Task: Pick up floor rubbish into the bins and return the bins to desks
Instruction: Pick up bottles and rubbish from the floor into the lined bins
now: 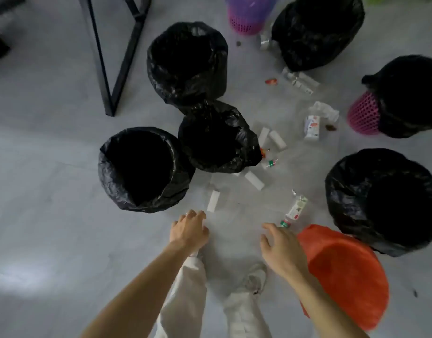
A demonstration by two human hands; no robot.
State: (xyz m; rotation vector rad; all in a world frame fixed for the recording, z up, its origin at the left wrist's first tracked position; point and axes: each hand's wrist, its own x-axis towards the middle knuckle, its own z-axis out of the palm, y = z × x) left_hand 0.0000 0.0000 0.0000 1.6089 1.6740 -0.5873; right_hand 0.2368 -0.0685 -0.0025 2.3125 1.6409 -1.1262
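The left hand [189, 231] is held low over the grey floor [51, 191], its fingers [197, 215] loosely bent and closed on nothing. A white block [213, 201] lies just beyond them, not touched. The right hand [280, 247] is spread wide and holds nothing. The green cap of a plastic bottle [296, 208] is just beside its knuckles; whether it is touched cannot be told. The bottle lies flat on the floor, hemmed in on the right by an orange-lined bin [344, 272] and a large black-lined bin [385, 201].

The scattered rubbish is ringed by more bins in black bags. A round bin [141, 167] is set at the left, with a crumpled bin [217, 137] touching it and a taller bin [188, 62] behind that. A far bin [317, 30] and a pink-basket bin [405, 93] close the right side, and a bare pink basket [246, 18] is seen at the top.

Between them lie a second white block [254, 180], two more blocks [277, 139] beside the crumpled bin, small sweet wrappers [271, 163], a printed carton [312, 126], clear crumpled plastic [324, 109], a red wrapper [271, 81] and a row of small bottles [300, 80].

Black counter legs [112, 57] are planted at the upper left, well apart from the rubbish. Pale trousers [185, 296] and a shoe [255, 279] are seen below the hands
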